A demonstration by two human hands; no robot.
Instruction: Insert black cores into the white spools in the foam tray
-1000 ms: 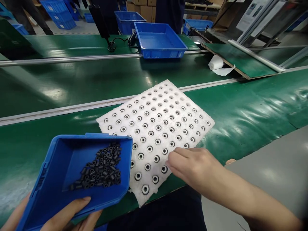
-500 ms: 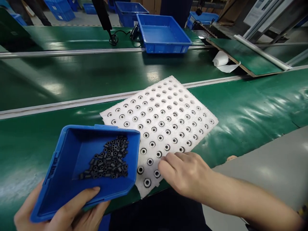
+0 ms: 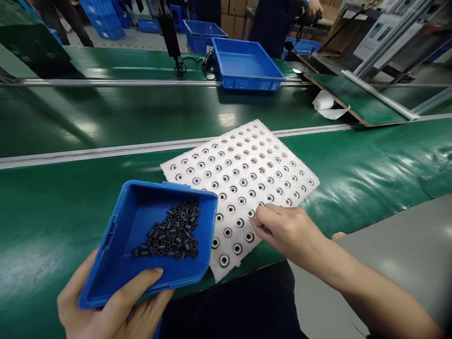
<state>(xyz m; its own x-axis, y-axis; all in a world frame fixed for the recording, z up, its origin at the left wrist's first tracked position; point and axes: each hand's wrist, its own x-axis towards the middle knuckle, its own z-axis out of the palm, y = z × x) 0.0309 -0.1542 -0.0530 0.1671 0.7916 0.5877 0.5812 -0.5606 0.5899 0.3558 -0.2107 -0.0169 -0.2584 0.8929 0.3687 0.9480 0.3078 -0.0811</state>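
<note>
My left hand (image 3: 120,306) grips a blue bin (image 3: 141,278) from below, its thumb over the near wall. Inside the bin lies a pile of small black cylinders (image 3: 173,233) with holes through them. Right of the bin, a white foam sheet (image 3: 243,155) lies on the green surface, with many round holes. Ringed parts (image 3: 223,260) sit in many of the holes; those towards the far corner show no parts. Over the sheet's near right edge, my right hand (image 3: 278,223) is closed with fingers pinched together; what they hold, if anything, is hidden.
Behind the sheet, a metal rail (image 3: 106,153) crosses the green bench (image 3: 42,207). A large blue tray (image 3: 249,63) stands farther back, with a white roll (image 3: 323,100) to its right. A person's hand (image 3: 313,9) shows at the top.
The view has shifted, and the bin with my left hand sits farther right in it. My right hand has moved slightly right and up, uncovering more of the near part of the sheet.
</note>
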